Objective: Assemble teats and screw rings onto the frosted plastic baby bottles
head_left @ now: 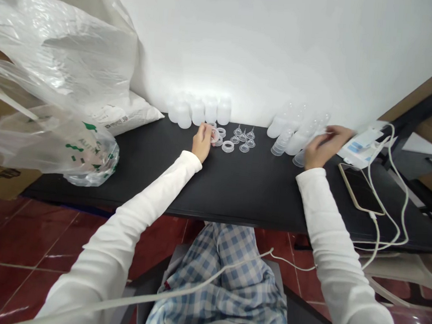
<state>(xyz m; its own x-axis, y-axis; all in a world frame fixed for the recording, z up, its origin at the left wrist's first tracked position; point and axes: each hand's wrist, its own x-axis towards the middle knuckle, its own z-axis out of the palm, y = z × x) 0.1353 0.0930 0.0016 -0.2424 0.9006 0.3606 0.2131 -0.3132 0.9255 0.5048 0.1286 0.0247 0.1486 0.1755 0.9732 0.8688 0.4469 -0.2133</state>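
My left hand [201, 141] has its fingers closed on a translucent bottle collar ring [215, 134], among several like it such as the loose ring [228, 146]. Just right of these lie several clear bottle nipples [243, 136]. Behind my left hand stand several frosted white baby bottles [184, 115]. My right hand [325, 145] is smeared by motion beside a group of bottles with clear domed tops [297, 134]. A stack of clear caps [281, 143] is in front of that group, and another clear cap [298, 159] is close to my right fingers, whose grip I cannot make out.
Everything stands on a black table [244, 189] against a white wall. On the left are a large white sack [70, 48] and a clear plastic bag [88, 151]. A phone [361, 189], a white box [361, 144] and looping white cables [405, 199] occupy the right end.
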